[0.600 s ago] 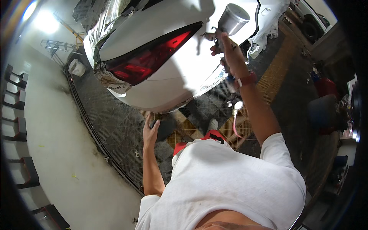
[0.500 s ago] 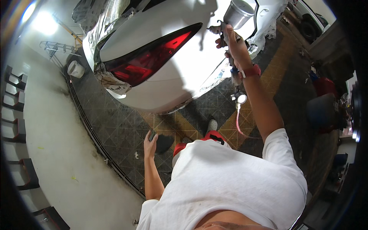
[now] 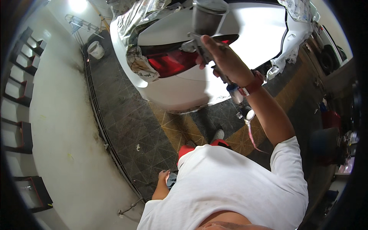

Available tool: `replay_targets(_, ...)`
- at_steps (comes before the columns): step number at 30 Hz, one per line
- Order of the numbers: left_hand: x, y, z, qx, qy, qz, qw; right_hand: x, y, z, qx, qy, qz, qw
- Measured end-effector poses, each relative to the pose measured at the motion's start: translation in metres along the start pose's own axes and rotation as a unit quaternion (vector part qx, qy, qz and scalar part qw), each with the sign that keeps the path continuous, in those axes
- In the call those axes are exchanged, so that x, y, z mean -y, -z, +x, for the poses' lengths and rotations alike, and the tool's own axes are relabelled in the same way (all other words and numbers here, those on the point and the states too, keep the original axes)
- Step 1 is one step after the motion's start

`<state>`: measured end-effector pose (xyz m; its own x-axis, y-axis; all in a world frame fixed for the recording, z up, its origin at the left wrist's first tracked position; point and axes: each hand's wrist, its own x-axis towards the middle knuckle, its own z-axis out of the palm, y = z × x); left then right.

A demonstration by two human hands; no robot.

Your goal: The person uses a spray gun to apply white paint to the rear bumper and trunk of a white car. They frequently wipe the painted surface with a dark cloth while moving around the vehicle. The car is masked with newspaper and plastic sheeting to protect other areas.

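Observation:
My right hand is closed round the grip of a spray gun, raised in front of the white car body. A metal cup sits on top of the gun. Below the grip hang a round gauge and a pinkish hose. The gun's nozzle points left, across the red tail light, and hides part of it. Low beside my hip, my left hand is curled against a crumpled grey-blue cloth; its fingers are partly hidden.
Masking film and paper cover the car's left edge. A pale wall with dark shelves runs along the left. A white bucket and a stepladder stand at the far left. Patterned tiles form the floor.
The spray gun has moved left and come nearer, from beside the tail light to in front of it. My left hand has drawn back toward my hip. The view has shifted.

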<state>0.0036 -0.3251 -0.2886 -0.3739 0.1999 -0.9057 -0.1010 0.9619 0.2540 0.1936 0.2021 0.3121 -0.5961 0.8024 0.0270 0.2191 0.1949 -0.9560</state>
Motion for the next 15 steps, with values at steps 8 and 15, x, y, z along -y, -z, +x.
replay_targets(8, -0.044, -0.033, -0.029, -0.019, -0.037, -0.29, 0.956, 0.035, -0.079, 0.052, 0.053, 0.046, -0.091, 0.993)
replay_targets(15, -0.1, -0.008, -0.058, -0.083, -0.071, -0.212, 0.971, 0.066, -0.08, 0.065, 0.094, 0.047, -0.122, 0.987)
